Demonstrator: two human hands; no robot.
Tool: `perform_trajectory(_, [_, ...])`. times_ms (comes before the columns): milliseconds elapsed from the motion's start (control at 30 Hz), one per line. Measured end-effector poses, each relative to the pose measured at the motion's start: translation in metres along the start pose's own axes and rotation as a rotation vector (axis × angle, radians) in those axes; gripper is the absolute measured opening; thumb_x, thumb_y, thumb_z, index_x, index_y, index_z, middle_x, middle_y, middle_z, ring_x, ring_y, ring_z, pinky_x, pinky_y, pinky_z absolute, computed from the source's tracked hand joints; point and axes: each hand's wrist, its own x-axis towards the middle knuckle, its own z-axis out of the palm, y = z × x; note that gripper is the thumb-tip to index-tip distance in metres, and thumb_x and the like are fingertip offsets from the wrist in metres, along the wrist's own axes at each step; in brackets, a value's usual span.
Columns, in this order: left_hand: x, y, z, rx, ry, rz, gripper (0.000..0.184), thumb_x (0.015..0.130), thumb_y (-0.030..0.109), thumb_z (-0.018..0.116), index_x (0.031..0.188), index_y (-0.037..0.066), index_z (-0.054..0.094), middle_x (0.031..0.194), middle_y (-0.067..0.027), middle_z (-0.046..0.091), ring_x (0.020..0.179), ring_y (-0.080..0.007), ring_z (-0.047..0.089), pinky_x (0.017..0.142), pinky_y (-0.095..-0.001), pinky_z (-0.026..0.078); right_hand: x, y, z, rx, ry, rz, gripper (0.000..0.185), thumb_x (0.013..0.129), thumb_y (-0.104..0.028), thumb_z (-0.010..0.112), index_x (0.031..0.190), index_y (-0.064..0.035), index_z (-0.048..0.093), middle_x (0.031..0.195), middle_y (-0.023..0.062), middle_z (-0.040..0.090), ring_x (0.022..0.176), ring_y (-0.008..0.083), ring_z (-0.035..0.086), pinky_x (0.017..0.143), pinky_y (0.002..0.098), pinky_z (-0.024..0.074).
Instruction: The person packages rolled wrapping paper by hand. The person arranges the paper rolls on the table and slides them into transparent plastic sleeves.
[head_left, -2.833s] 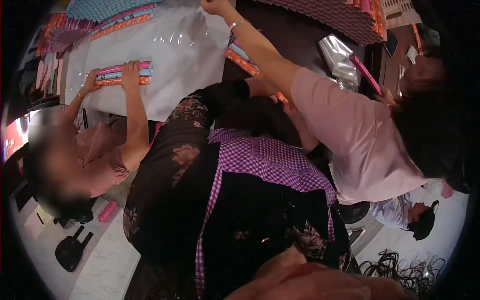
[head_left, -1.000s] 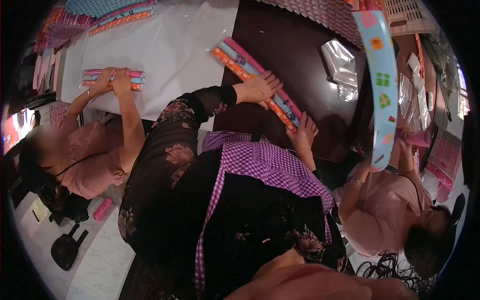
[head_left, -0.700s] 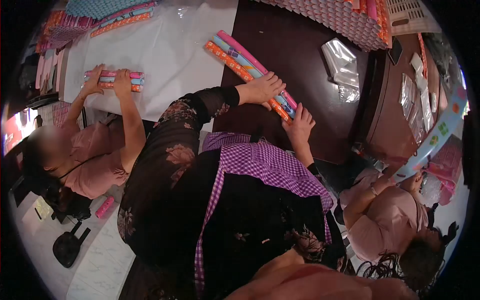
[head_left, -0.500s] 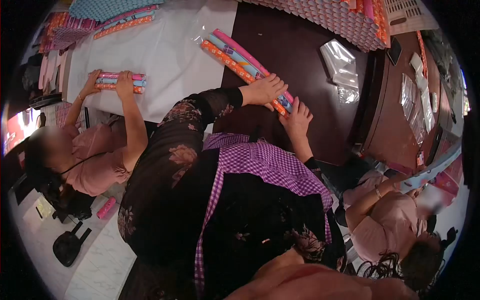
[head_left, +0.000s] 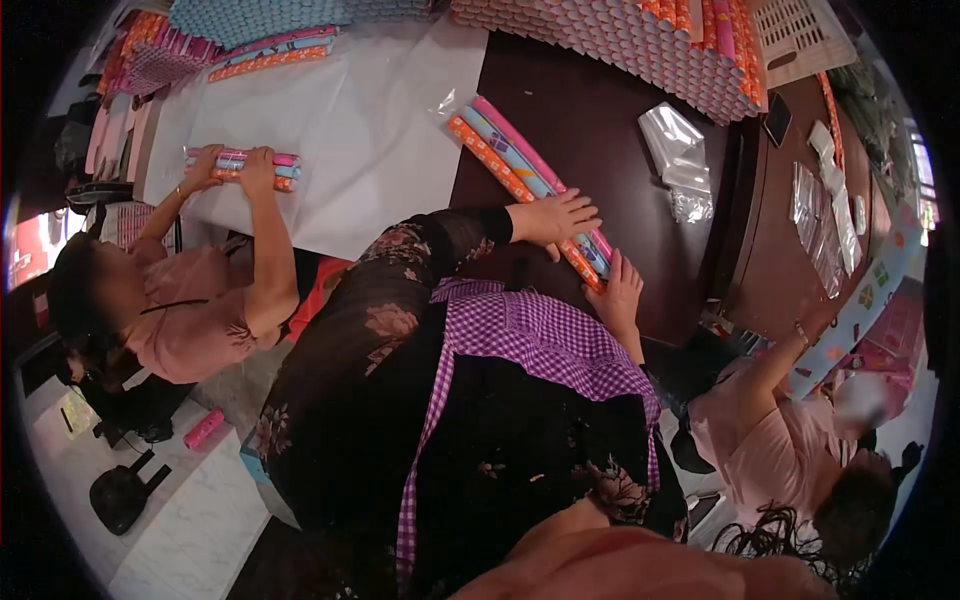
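Observation:
Three wrapping paper rolls (head_left: 500, 165), pink, light blue and orange, lie side by side at a slant in a clear plastic sleeve whose loose end (head_left: 444, 103) sticks out at the far end. My left hand (head_left: 558, 217) rests across them near the lower end, its fingers stretched out and apart, with the thumb on the orange side. At the near end my right hand (head_left: 619, 288) has its thumb and fingers around the roll ends. The rolls lie on the dark brown table (head_left: 550, 75), close to the white sheet (head_left: 390, 110).
Stacked rolls (head_left: 640, 60) stand at the back, with more stacks (head_left: 250, 20) at far left. Clear plastic sleeves (head_left: 677, 150), a phone (head_left: 777, 120) and a white basket (head_left: 805, 40) are to the right. Co-workers (head_left: 190, 300) (head_left: 765, 430) handle rolls and a blue patterned sheet (head_left: 850, 325).
The view has shifted, so the table sits lower. My left hand's fingers have spread apart over the rolls. The right co-worker's blue sheet is more raised and shows a broader surface.

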Motion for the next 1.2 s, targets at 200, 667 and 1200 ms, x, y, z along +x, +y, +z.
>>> perform_trajectory(200, [-0.005,-0.035,-0.011,0.081,-0.003,0.012,0.106,0.06,0.06,0.078,0.139,0.0,0.042,0.129,-0.0171,0.051,0.124,-0.0361,0.044,0.109,-0.052,0.029,-0.064,0.028,0.005,-0.106,0.02,0.155,0.102,0.061,-0.039,0.082,0.144,-0.0042,0.034,0.132,0.0186,0.047,0.12,0.0362,0.045,0.099,0.0513,0.0344])
perform_trajectory(667, [-0.013,-0.009,-0.018,0.271,0.055,0.059,0.103,0.06,0.069,0.071,0.133,0.0,0.049,0.114,-0.0142,0.055,0.111,-0.0318,0.052,0.101,-0.0495,0.037,-0.048,-0.01,0.032,-0.13,0.217,0.171,0.093,0.067,-0.045,0.072,0.143,-0.0053,0.036,0.133,0.0171,0.048,0.12,0.0338,0.047,0.094,0.0506,0.0349])
perform_trajectory(1200, [-0.016,0.002,-0.024,0.258,0.036,0.079,0.1,0.063,0.07,0.068,0.133,0.0,0.049,0.119,-0.015,0.054,0.113,-0.0317,0.051,0.103,-0.0505,0.035,0.011,-0.061,0.035,-0.03,0.305,0.165,0.091,0.068,-0.048,0.072,0.141,-0.0054,0.038,0.136,0.014,0.048,0.123,0.0311,0.046,0.094,0.0503,0.0335])
